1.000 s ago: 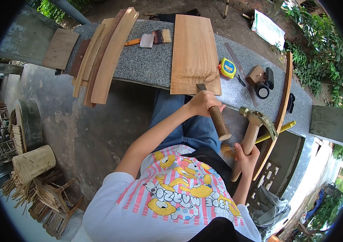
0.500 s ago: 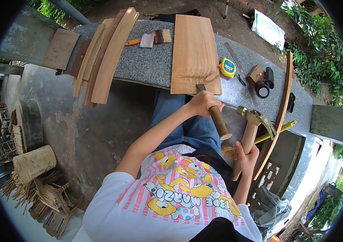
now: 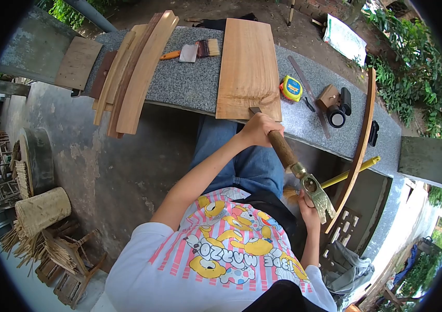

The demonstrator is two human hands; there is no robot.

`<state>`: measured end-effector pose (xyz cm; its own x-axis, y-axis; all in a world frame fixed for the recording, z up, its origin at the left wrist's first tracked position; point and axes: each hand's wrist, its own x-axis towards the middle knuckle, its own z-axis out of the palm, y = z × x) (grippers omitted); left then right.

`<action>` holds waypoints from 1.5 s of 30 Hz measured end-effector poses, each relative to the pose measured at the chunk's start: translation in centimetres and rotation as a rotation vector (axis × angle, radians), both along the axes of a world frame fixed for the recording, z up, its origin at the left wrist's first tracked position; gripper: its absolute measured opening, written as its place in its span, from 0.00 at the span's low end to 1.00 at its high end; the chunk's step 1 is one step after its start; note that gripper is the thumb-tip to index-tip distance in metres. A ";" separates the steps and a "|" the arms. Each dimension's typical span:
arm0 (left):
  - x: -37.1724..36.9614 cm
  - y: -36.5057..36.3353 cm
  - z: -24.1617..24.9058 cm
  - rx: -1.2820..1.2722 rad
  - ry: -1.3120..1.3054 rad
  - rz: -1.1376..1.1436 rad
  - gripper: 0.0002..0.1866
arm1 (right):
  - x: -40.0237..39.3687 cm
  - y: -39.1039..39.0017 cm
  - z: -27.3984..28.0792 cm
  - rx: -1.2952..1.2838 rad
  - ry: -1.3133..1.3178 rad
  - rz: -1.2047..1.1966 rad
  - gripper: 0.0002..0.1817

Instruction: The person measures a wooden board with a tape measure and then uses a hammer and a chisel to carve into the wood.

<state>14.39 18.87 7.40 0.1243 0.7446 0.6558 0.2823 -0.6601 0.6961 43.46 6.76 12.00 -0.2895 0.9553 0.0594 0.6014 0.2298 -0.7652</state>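
Note:
My left hand (image 3: 261, 130) is closed round a chisel (image 3: 282, 148) with a wooden handle. The chisel's blade rests on the near end of a wide wooden board (image 3: 249, 62), which lies on the stone bench top. My right hand (image 3: 310, 210) is closed on a claw hammer (image 3: 315, 191), its wooden handle mostly hidden behind the metal head. The hammer's striking face is at the butt of the chisel handle and appears to touch it.
Curved wooden strips (image 3: 145, 73) lie stacked at the bench's left, beside a paintbrush (image 3: 208, 48). Right of the board are a tape measure (image 3: 291, 88), a metal ruler (image 3: 304, 75), a small block with a black round item (image 3: 337, 117), and a long curved strip (image 3: 365, 140).
The hammer head has swung down and left onto the end of the chisel handle. The board and chisel appear slightly further left in view.

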 end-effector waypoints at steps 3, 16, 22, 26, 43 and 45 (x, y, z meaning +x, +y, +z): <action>-0.2 0.0 0.0 -0.001 -0.010 0.010 0.13 | -0.4 -0.5 1.8 0.052 -0.018 -0.192 0.07; -0.5 0.0 -0.4 0.005 0.017 0.007 0.12 | -2.1 -0.6 4.6 0.142 0.007 -0.139 0.10; -0.4 -0.1 -0.4 0.022 0.034 0.019 0.12 | -2.2 0.0 -0.2 0.117 -0.054 -0.026 0.06; -0.9 0.1 -1.2 0.009 0.070 0.015 0.08 | -2.3 -0.3 3.5 0.147 -0.010 -0.163 0.08; -1.8 -5.2 2.9 0.115 0.015 0.082 0.19 | -1.3 1.5 1.0 0.124 -0.088 -0.390 0.08; -2.8 -7.0 3.5 0.074 0.072 0.162 0.15 | -1.4 2.3 0.9 0.099 -0.145 -0.460 0.12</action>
